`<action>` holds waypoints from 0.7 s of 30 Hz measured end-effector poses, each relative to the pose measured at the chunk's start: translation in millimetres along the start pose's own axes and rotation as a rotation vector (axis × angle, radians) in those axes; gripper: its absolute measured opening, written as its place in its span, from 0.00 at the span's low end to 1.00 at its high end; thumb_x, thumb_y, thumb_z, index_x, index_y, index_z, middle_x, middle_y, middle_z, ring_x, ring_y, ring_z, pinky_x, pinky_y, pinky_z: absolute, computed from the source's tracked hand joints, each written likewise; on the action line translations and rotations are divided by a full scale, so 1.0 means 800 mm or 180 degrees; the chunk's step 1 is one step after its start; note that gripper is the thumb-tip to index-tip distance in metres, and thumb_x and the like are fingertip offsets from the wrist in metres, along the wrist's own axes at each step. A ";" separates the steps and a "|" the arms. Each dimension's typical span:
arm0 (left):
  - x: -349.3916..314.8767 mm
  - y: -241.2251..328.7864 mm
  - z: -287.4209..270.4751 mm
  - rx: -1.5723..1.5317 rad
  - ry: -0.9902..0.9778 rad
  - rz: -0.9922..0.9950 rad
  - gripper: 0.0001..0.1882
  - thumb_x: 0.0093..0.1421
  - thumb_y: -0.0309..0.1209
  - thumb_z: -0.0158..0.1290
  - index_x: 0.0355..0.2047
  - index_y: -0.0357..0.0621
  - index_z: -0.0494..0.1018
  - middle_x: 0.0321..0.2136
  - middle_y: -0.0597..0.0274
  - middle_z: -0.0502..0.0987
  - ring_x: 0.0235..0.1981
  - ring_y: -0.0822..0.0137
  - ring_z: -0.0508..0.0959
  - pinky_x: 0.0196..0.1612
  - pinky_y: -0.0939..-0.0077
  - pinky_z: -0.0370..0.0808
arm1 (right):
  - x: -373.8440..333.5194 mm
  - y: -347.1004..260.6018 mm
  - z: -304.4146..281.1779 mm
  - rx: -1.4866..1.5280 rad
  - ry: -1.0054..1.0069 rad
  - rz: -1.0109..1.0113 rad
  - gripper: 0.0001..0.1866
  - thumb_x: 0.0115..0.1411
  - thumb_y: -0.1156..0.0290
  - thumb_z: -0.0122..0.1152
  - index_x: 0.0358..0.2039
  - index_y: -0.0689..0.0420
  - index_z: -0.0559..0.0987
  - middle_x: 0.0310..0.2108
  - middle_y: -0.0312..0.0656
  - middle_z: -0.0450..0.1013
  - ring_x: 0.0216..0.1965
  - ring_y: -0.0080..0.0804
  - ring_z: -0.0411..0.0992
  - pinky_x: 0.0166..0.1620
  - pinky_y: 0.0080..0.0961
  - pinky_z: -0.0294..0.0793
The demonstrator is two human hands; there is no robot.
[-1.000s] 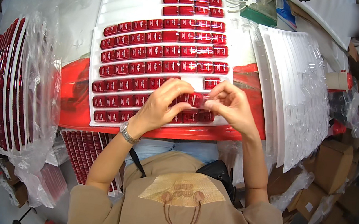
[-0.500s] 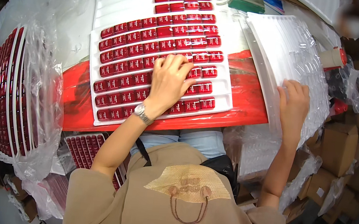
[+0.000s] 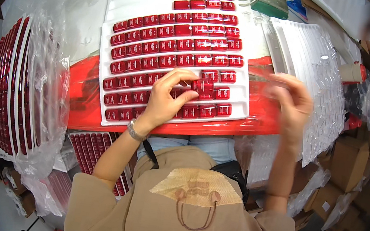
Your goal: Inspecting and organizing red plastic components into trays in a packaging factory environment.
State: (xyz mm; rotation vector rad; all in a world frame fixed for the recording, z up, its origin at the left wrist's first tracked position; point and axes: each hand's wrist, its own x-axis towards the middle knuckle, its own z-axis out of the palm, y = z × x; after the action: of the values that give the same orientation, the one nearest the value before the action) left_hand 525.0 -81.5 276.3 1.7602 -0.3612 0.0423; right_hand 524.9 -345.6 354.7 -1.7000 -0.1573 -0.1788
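Note:
Rows of small glossy dark red pieces (image 3: 168, 46) with pale print lie in the grooves of a white ribbed tray (image 3: 239, 90). Over the tray's near right part is my left hand (image 3: 165, 98), a silver watch on its wrist. Its thumb and forefinger pinch the left edge of one red piece (image 3: 204, 89), which looks raised above its neighbours. Right of the tray, above the red table covering (image 3: 261, 107), hangs my right hand (image 3: 294, 109). Motion smears its fingers, and whether they hold anything does not show.
A stack of clear plastic trays (image 3: 312, 71) stands at the right. Plastic-wrapped trays of red pieces (image 3: 11, 88) stand at the left; another filled tray (image 3: 91, 150) lies below the table edge. Cardboard boxes (image 3: 347, 160) are piled at far right.
My right hand has left the clear tray stack and moved left toward the filled tray. My left hand's thumb and forefinger now grip a raised red piece. The view has shifted slightly.

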 end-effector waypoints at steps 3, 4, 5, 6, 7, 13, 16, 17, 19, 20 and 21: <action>-0.010 0.008 0.022 -0.0897 0.0231 -0.0204 0.16 0.49 0.17 0.61 0.39 0.33 0.72 0.40 0.57 0.73 0.42 0.69 0.75 0.48 0.77 0.73 | 0.002 0.038 0.089 0.0175 0.0154 -0.0106 0.07 0.50 0.82 0.65 0.32 0.62 0.79 0.29 0.37 0.75 0.28 0.20 0.73 0.33 0.17 0.74; -0.014 0.007 0.029 -0.1112 0.0444 -0.0232 0.16 0.49 0.16 0.61 0.39 0.33 0.72 0.40 0.57 0.73 0.42 0.69 0.75 0.49 0.77 0.73 | 0.000 0.041 0.106 -0.0208 0.0286 -0.0342 0.07 0.49 0.82 0.66 0.31 0.63 0.78 0.28 0.38 0.75 0.27 0.19 0.72 0.31 0.16 0.73; -0.019 0.008 0.032 -0.1314 0.0674 -0.0267 0.16 0.49 0.15 0.60 0.39 0.33 0.71 0.40 0.57 0.72 0.43 0.69 0.75 0.49 0.77 0.73 | -0.002 0.045 0.115 -0.0394 0.0207 -0.0594 0.09 0.50 0.79 0.66 0.32 0.64 0.78 0.28 0.42 0.74 0.27 0.25 0.73 0.32 0.19 0.73; -0.024 0.007 0.032 -0.1359 0.0772 -0.0402 0.16 0.49 0.13 0.59 0.38 0.33 0.70 0.41 0.57 0.72 0.43 0.70 0.75 0.49 0.78 0.74 | -0.004 0.042 0.113 -0.0608 0.0015 -0.0660 0.10 0.50 0.77 0.66 0.34 0.64 0.77 0.28 0.43 0.74 0.28 0.30 0.73 0.33 0.22 0.73; -0.028 0.003 0.031 -0.1364 0.0873 -0.0546 0.16 0.49 0.14 0.59 0.39 0.33 0.71 0.41 0.58 0.72 0.42 0.70 0.75 0.48 0.78 0.74 | -0.005 0.037 0.110 -0.0819 -0.0179 -0.0718 0.12 0.50 0.76 0.66 0.35 0.64 0.77 0.29 0.45 0.74 0.29 0.35 0.74 0.34 0.25 0.73; -0.018 -0.003 0.010 -0.0261 0.0471 -0.0329 0.14 0.51 0.17 0.59 0.39 0.33 0.73 0.40 0.57 0.74 0.42 0.69 0.75 0.46 0.76 0.74 | -0.005 0.028 0.074 -0.1415 -0.1422 -0.0999 0.13 0.51 0.71 0.65 0.38 0.62 0.78 0.31 0.46 0.75 0.34 0.41 0.74 0.38 0.32 0.74; -0.003 -0.001 -0.013 0.1513 0.0515 0.0343 0.12 0.45 0.24 0.63 0.32 0.39 0.76 0.33 0.59 0.77 0.37 0.60 0.73 0.41 0.68 0.70 | 0.039 0.017 0.007 -0.2457 -0.0155 -0.0521 0.08 0.55 0.73 0.59 0.35 0.61 0.79 0.36 0.48 0.75 0.36 0.42 0.74 0.40 0.31 0.72; -0.005 -0.009 -0.018 0.1873 0.0486 0.0360 0.14 0.44 0.27 0.64 0.33 0.41 0.77 0.34 0.62 0.76 0.40 0.62 0.70 0.44 0.66 0.66 | 0.056 0.016 -0.019 -0.3461 0.0508 -0.0694 0.10 0.57 0.72 0.57 0.38 0.61 0.78 0.38 0.50 0.75 0.40 0.45 0.73 0.44 0.34 0.70; -0.001 -0.009 -0.015 0.2360 0.0335 0.0364 0.14 0.44 0.31 0.64 0.34 0.43 0.77 0.34 0.64 0.74 0.42 0.63 0.69 0.46 0.65 0.62 | 0.076 0.051 -0.086 -0.4557 0.0774 -0.0534 0.13 0.55 0.73 0.56 0.43 0.59 0.76 0.41 0.50 0.73 0.42 0.49 0.70 0.48 0.41 0.68; 0.003 -0.011 -0.008 0.2296 0.0239 0.0450 0.13 0.46 0.33 0.63 0.32 0.44 0.77 0.35 0.65 0.73 0.43 0.63 0.69 0.46 0.66 0.60 | 0.077 0.055 -0.102 -0.4851 0.0751 0.0113 0.14 0.55 0.74 0.56 0.44 0.59 0.76 0.43 0.49 0.73 0.42 0.50 0.70 0.49 0.41 0.68; 0.007 -0.017 0.002 0.2310 0.0134 0.0528 0.13 0.46 0.32 0.63 0.33 0.44 0.78 0.35 0.66 0.73 0.43 0.63 0.69 0.46 0.66 0.60 | 0.077 0.057 -0.112 -0.4827 0.0729 0.0101 0.14 0.55 0.74 0.56 0.44 0.59 0.76 0.43 0.49 0.73 0.42 0.50 0.70 0.49 0.41 0.68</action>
State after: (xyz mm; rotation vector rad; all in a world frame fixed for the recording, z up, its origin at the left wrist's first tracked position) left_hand 533.6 -81.5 264.0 2.4336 -0.4998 0.3673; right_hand 592.4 -440.6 335.3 -3.1523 0.2657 -0.5547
